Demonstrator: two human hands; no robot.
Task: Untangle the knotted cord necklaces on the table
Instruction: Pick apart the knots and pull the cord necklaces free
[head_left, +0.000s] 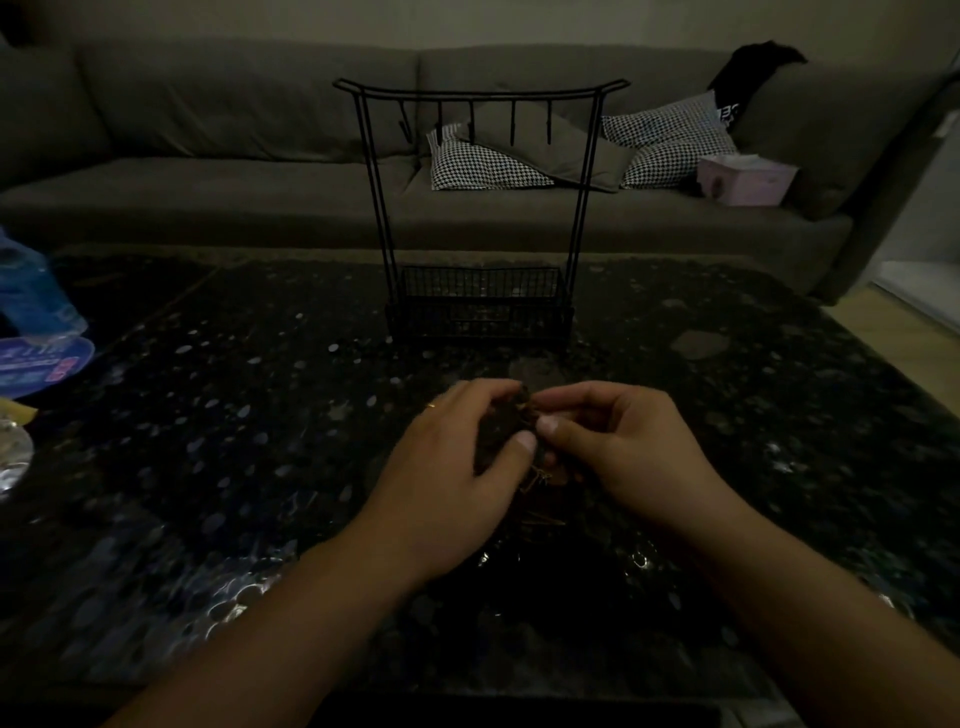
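No text can be read with certainty in this dim view. The blue packet (36, 358) lying far left of the hands carries print too blurred to read, and the black garment (737, 88) on the sofa shows white letters cut off.

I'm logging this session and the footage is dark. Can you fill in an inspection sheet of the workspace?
Surface: dark speckled table, glossy.
Job's things: knotted cords held between both hands above the table; strands hang below.
Clutter: black wire rack with empty hooks behind; blue bottle at left edge.
Grips: left hand and right hand both pinch the cords.
Cables: nothing seen.
Surroundings: grey sofa, checked cushions, pink box.
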